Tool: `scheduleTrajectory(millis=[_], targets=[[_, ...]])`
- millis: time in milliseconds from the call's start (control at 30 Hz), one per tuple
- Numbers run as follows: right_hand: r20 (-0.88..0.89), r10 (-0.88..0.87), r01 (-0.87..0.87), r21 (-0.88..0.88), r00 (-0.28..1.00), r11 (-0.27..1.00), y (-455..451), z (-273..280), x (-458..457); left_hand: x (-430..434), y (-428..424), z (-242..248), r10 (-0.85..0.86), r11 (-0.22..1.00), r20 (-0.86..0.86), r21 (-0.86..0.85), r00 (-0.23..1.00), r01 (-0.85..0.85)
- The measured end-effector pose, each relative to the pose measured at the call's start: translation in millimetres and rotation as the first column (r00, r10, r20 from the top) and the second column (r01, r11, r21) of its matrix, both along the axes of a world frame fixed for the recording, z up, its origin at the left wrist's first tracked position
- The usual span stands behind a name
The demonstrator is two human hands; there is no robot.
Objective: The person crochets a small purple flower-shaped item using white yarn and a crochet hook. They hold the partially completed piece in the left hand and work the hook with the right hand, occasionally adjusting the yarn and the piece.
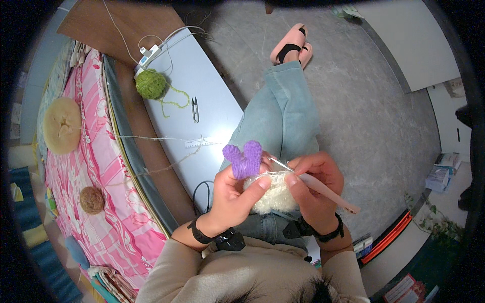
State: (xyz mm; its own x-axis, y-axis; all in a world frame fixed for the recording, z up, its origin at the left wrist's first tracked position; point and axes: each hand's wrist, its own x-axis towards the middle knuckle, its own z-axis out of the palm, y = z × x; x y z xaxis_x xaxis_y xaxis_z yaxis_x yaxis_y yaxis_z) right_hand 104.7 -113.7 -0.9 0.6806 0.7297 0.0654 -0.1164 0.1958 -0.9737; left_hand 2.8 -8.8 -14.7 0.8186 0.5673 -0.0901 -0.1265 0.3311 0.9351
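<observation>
My left hand (235,193) pinches the left edge of a fluffy cream crocheted piece (276,195) above my lap. A purple crocheted piece (246,161) with two rounded lobes rests against its fingers. In my right hand (318,185) is a crochet hook with a pale pink handle (329,193); its metal shaft points up and left over the cream piece, and the thumb presses the work's top edge. Thin strands run left from the work to a large cream yarn ball (63,126) and towards a small brown yarn ball (92,200), both on the bed.
On the white table (212,75) at left lie a green yarn ball (150,84), thread snips (195,110), a small ruler (199,142) and a power strip (149,55) with cables. A bed with a pink patterned cover (132,219) stands beyond it. White furniture (413,41) is at right.
</observation>
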Motion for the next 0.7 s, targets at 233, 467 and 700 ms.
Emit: scheduleTrajectory(millis=[233, 467, 700], targets=[[-0.013, 0.043, -0.042, 0.051, 0.999, 0.998, 0.6, 0.5, -0.2, 1.4, 1.1, -0.4, -0.003, 0.999, 0.089, -0.033, 0.996, 0.006], [0.138, 0.024, -0.023, -0.005, 0.99, 1.0, 1.1, 5.2, 3.8, -0.7, 5.4, 0.3, -0.024, 0.998, 0.134, 0.053, 0.991, 0.017], [0.212, 0.132, -0.099, -0.159, 0.968, 0.982, -4.3, 9.7, 5.0, -0.7, 4.6, 5.2, 0.018, 0.966, 0.015, 0.258, 1.0, -0.021]])
